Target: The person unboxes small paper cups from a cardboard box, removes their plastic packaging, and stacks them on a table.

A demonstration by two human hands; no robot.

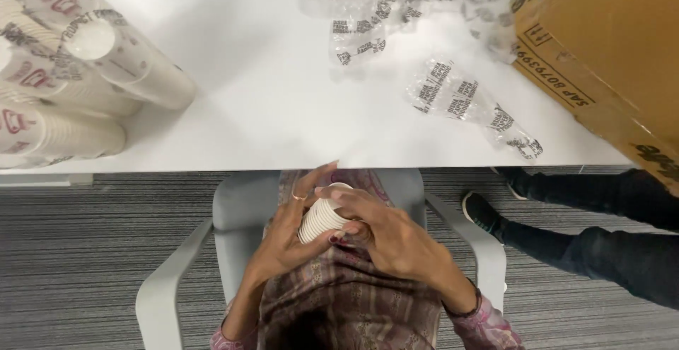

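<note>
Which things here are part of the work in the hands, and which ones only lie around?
In use:
- cup stack, held over the lap by left hand and right hand
- wrapped cup sleeves on the table

Lying about:
- empty wrappers
- cardboard box
- chair
- another person's legs

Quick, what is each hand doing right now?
Left hand: closed around a short stack of white paper cups.
Right hand: gripping the same stack.

Open white table centre between wrapped cup stacks left, cardboard box right.
</note>
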